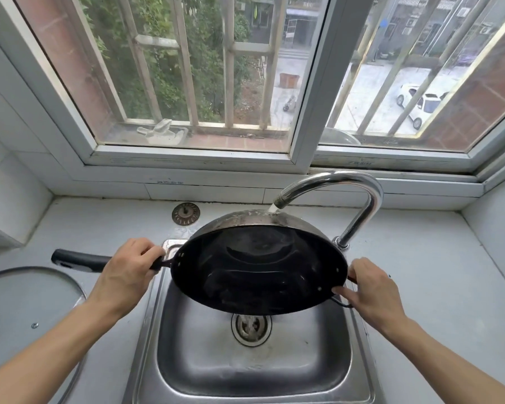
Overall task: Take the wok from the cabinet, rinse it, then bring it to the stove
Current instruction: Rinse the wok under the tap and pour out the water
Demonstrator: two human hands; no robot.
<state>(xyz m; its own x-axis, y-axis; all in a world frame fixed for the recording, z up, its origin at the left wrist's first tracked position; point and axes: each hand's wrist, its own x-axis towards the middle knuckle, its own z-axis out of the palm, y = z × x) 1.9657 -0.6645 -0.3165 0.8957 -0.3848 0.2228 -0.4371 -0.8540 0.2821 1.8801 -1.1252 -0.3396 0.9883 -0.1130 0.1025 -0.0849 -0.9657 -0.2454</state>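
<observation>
Wet, rigid, probably heavy wok (260, 272), centre frame: left hand (129, 266) clamped on long handle (82, 260), right hand (370, 290) clamped on loop handle (343, 304).

You see soft, even daylight from the window (199, 71), glare on the faucet (359, 199), faint shadows, and wide-angle bending at sharp-focus edges

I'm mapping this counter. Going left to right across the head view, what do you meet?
Round glass lid → left hand on the long black handle → tilted black wok → right hand on the small loop handle.
</observation>
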